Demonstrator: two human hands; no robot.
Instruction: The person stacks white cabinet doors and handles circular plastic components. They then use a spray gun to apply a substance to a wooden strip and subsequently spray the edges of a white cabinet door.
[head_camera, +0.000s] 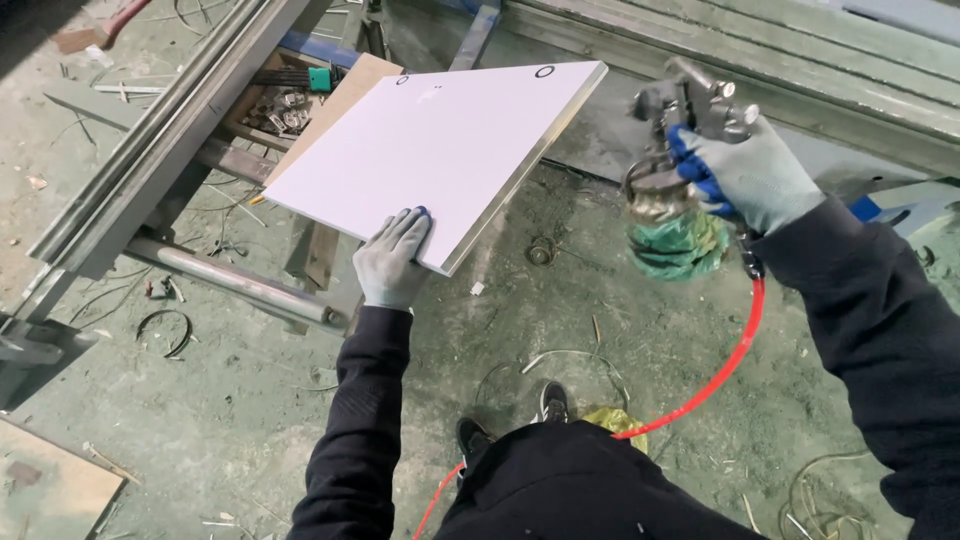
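Two gloved hands were in view, one thing each. Left hand (392, 262) lay flat, fingers spread and released, palm pressing the near corner of one white panel (440, 150); no grasp, only a steadying touch. Panel sat tilted on a metal frame (150, 160), its near corner overhanging the floor (560, 320), with a brown board (352, 88) under its far edge. Right hand (745, 175) was clenched around the grip of one spray gun (690, 110), held off to the right of the panel and apart from it; a cup (675, 235) wrapped in green film hung below the gun. One red hose (720, 365) ran from the gun down past the legs. Two dark ring marks showed near the panel's far edge. Judged step: panel being steadied with the gun ready, no spray visible. A next move would call for bringing the nozzle over the panel face while the left hand stays clear of the spray path. Two shoes (553, 402) visible below.
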